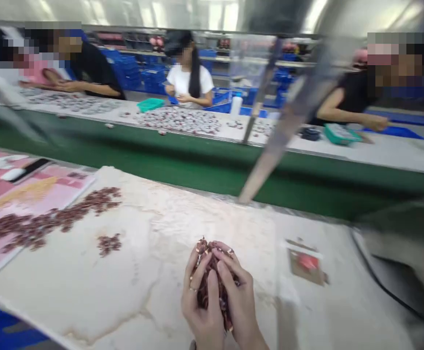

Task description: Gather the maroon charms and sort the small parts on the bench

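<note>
My left hand (203, 296) and my right hand (237, 287) are cupped together over the worktable, fingers curled round a heap of small dark reddish-brown pieces (203, 287). Their exact kind is too blurred to make out. A few pieces poke out above the fingertips and below, between the palms. To the left on the table lies a little cluster of similar pieces (109, 244). Beyond it, a long loose band of them (66, 216) stretches onto a pink sheet (0, 265).
Right of my hands lies a flat brown and red packet (307, 262). A black cable (379, 284) runs along the right side. A slanted post (270, 155) rises at the table's far edge. Behind, co-workers sit at a white bench (387, 150) with green trays (150, 104).
</note>
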{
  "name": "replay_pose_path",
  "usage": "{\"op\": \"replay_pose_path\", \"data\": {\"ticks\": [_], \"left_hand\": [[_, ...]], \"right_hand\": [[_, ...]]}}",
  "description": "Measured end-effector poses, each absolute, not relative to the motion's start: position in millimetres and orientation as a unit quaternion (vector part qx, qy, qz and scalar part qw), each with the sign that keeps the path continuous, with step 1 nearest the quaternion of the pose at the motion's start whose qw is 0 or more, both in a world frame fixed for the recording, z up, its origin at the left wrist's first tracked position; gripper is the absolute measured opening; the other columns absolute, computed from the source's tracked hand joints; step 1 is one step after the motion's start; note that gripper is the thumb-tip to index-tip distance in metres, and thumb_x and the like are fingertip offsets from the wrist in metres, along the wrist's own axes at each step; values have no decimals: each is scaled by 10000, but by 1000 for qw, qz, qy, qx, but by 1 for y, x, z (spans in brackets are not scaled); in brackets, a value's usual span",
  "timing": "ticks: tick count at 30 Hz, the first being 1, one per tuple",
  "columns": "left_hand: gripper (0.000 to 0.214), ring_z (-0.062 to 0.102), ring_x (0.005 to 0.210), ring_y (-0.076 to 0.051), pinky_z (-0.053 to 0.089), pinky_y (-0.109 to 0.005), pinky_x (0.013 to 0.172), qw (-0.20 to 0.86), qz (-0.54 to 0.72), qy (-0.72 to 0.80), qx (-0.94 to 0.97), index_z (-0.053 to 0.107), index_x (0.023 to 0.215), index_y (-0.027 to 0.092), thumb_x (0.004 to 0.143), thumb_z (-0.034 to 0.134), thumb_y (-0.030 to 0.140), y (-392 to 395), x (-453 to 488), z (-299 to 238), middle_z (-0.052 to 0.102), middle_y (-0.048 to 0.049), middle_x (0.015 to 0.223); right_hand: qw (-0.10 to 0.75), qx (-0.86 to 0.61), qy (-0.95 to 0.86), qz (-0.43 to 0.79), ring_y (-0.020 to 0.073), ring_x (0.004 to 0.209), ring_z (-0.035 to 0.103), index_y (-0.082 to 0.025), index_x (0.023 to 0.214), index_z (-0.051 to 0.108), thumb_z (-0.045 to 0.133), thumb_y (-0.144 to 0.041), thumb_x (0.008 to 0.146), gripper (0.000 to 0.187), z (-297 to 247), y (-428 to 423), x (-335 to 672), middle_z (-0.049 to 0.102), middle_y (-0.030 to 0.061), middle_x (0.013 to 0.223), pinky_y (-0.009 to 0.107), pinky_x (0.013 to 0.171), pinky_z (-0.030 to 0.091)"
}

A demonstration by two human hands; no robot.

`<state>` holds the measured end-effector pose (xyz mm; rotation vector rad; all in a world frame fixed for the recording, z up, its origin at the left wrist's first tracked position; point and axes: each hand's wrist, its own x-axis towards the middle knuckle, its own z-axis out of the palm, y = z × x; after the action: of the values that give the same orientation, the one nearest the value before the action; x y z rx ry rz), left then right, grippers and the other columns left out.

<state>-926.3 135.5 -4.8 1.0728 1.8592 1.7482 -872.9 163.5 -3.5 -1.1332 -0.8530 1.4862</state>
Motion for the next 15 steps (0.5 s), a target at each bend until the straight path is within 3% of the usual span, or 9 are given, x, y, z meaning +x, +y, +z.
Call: {"op": "replay_pose_path", "data": {"ticks": [6, 10, 13, 15], "left_hand": [[281, 613, 1315, -206, 527, -342, 1113, 275, 582, 620, 449, 746, 1177, 314, 970, 589, 207, 41, -738, 21, 650, -24, 1368], [337, 602, 1327, -192, 524, -354, 1119, 339, 543, 567, 519, 709, 1238, 373, 989, 553, 209, -14, -638, 22, 615, 11, 1426], [346, 586, 1353, -219, 489, -392, 1160, 389, 511, 518, 565, 702, 1268, 347, 987, 554, 208, -48, -577, 15, 598, -19, 1454], [350, 596, 1345, -211, 496, -358, 1152, 416, 490, 490, 589, 705, 1272, 327, 979, 570, 191, -62, -540, 11, 609, -35, 1440]], "right_hand": [[607, -521, -293, 524, 285, 1244, 675, -318, 1075, 829, 683, -449, 960, 227, 11, 48, -685, 710, 94, 1333, 419, 1053, 576], [631, -585, -250, 444, 295, 1212, 693, -297, 1057, 838, 693, -464, 947, 247, 19, -19, -580, 712, 109, 1339, 431, 1045, 581], [638, -634, -198, 390, 302, 1145, 721, -275, 1059, 842, 703, -497, 926, 293, 22, -61, -513, 726, 124, 1315, 437, 990, 612], [641, -660, -176, 350, 310, 1127, 726, -259, 1044, 845, 713, -495, 913, 300, 24, -79, -474, 750, 127, 1268, 445, 968, 617]]}}
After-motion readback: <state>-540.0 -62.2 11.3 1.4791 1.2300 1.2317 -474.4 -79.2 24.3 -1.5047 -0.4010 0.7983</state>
